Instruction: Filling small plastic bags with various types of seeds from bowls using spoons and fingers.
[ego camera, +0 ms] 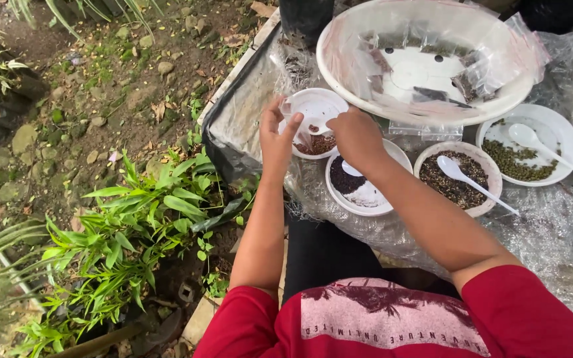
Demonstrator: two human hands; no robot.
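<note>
Four small white seed dishes [530,142] by the hands, two white plastic spoons [472,182], one big bowl [426,59] beyond.

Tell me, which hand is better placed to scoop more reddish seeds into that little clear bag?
Probably the right hand: it sits over the small white bowl of reddish seeds, by the spoon there. The left hand is pinching the little clear bag.

Plastic-covered table [565,238]: four white seed bowls [528,142], one large basin [339,73].
</note>
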